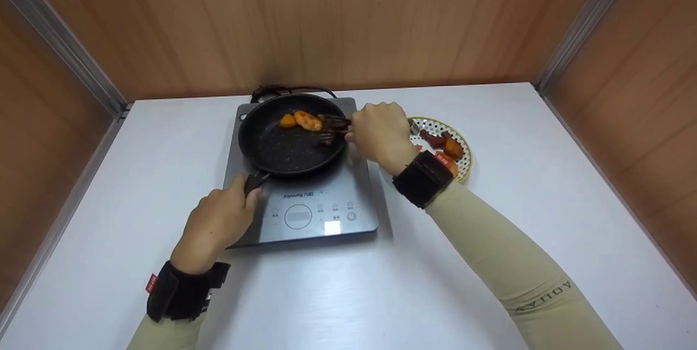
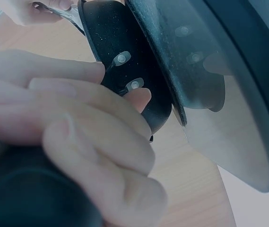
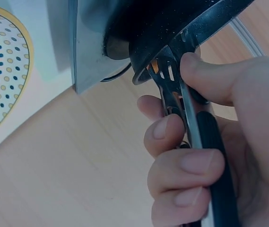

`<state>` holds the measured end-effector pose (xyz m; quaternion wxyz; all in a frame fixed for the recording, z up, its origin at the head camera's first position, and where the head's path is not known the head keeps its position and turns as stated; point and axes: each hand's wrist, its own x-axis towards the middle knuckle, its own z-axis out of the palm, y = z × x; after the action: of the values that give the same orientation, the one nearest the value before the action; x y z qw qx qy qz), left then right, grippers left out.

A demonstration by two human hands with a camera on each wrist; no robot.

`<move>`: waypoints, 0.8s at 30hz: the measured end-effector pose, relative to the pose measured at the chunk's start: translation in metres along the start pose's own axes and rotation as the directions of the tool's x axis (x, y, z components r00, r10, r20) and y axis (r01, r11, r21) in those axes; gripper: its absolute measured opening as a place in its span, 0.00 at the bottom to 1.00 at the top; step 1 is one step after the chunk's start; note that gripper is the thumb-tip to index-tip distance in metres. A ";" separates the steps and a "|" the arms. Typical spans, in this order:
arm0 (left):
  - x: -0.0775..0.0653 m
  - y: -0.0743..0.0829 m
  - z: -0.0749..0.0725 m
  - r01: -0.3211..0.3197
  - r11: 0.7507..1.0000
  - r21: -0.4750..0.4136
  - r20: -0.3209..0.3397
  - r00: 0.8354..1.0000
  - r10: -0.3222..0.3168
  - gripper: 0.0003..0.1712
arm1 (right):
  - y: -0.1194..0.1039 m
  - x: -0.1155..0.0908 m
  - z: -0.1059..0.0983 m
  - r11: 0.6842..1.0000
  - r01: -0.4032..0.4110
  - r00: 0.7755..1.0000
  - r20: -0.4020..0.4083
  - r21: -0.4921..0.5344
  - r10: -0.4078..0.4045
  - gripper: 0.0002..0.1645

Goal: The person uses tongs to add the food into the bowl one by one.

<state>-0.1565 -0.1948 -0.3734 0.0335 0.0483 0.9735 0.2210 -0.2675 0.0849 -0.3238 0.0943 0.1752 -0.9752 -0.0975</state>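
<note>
My left hand [image 1: 218, 219] grips the black handle [image 1: 254, 182] of a dark frying pan [image 1: 286, 151], fingers curled around it. The pan sits on a grey induction cooktop [image 1: 354, 186]. Inside lie an orange piece of food [image 1: 307, 121] and a smaller yellow-orange piece [image 1: 287, 121], towards the far side. My right hand [image 1: 384, 132] holds food tongs [image 3: 214, 142] with slotted metal ends and black grips. Their dark ends reach over the pan's right rim, beside the orange piece. Whether they pinch anything is unclear.
Right of the cooktop stands a dotted plate [image 1: 433, 122] with a yellow rim, partly behind my right wrist. It bears a dark red piece [image 1: 433, 139] and orange pieces [image 1: 452, 147]. A black cable [image 1: 313, 88] runs behind the pan, near the wooden back wall [image 1: 326, 23].
</note>
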 end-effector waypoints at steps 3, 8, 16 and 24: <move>0.000 0.001 0.000 -0.003 1.000 -0.001 -0.003 1.000 0.003 0.16 | 0.013 -0.008 -0.002 0.998 -0.009 1.000 -0.021 0.055 0.010 0.31; 0.000 0.002 -0.001 -0.009 1.000 0.003 -0.005 1.000 0.009 0.16 | 0.048 -0.029 -0.004 0.973 -0.084 0.995 -0.035 0.217 0.094 0.32; -0.001 0.002 -0.002 -0.010 1.000 0.006 -0.009 1.000 0.010 0.16 | 0.104 -0.070 0.017 0.895 -0.219 0.975 0.048 0.388 0.218 0.39; -0.001 0.002 -0.001 -0.004 1.000 0.006 -0.011 1.000 0.004 0.16 | 0.144 -0.096 0.053 0.860 -0.263 0.964 0.146 0.437 0.221 0.41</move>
<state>-0.1557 -0.1936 -0.3713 0.0277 0.0490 0.9742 0.2185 -0.2374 0.2598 -0.3572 0.0177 0.0639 -0.9884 0.1369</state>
